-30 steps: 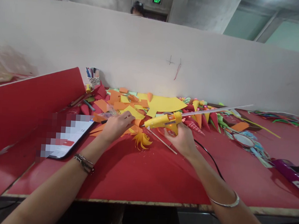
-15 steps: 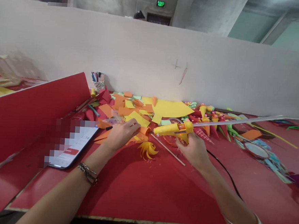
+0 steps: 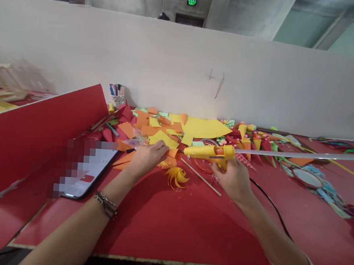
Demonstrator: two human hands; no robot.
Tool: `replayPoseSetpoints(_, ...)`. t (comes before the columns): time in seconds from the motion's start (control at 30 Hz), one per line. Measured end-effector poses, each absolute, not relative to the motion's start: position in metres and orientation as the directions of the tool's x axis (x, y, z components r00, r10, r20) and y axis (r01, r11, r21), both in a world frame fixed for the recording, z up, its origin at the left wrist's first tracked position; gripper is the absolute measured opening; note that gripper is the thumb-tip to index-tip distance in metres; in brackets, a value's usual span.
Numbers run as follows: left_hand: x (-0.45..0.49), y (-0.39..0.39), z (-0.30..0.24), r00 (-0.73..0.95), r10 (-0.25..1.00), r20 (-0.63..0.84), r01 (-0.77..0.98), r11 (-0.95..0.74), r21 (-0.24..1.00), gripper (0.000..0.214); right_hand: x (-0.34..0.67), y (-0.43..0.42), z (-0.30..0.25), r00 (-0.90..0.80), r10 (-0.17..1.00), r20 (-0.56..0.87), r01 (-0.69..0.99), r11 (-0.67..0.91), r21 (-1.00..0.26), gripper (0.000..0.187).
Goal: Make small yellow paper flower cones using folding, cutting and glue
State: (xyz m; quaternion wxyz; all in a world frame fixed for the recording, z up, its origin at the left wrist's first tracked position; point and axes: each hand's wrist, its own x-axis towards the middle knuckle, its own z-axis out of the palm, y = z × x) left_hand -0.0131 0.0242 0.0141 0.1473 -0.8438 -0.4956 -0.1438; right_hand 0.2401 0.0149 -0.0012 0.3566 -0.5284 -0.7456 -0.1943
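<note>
My right hand grips the handle of a yellow glue gun with a long clear glue stick poking out of its back to the right. Its nozzle points left at a small orange paper piece. My left hand is closed on that orange piece and holds it on the red table. A curled yellow paper flower lies just in front of the nozzle, and a thin wooden stick lies beside it.
A heap of orange, yellow and red paper scraps and paper cones fills the back. A phone lies at left beside a red board. A pen cup stands by the white partition. The gun's black cord trails right.
The glue gun has levelled out, its glue stick now lying horizontal, and its nozzle stays at the orange piece. The view has shifted a little; both hands keep their grips.
</note>
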Motion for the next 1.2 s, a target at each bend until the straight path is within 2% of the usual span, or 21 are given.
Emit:
replayPoseSetpoints(0.4, -0.012, 0.025, 0.011, 0.474, 0.785, 0.398, 0.874, -0.476, -0.102, 0.017, 0.238, 0.014, 0.000, -0.212, 0.590, 0.779, 0.909, 0.412, -0.064, 0.017)
replayPoseSetpoints(0.53, -0.013, 0.026, 0.009, 0.487, 0.778, 0.396, 0.864, -0.495, -0.091, 0.016, 0.238, 0.014, -0.001, -0.221, 0.568, 0.793, 0.900, 0.432, -0.059, 0.013)
replayPoseSetpoints(0.87, -0.019, 0.029, 0.003, 0.484, 0.752, 0.448, 0.861, -0.500, -0.091, 0.020, 0.235, 0.010, 0.005, -0.259, 0.582, 0.771, 0.861, 0.501, -0.089, 0.017)
replayPoseSetpoints(1.2, -0.018, 0.029, 0.005, 0.477, 0.746, 0.465, 0.863, -0.497, -0.088, 0.020, 0.234, 0.008, 0.007, -0.282, 0.630, 0.723, 0.868, 0.488, -0.088, 0.020)
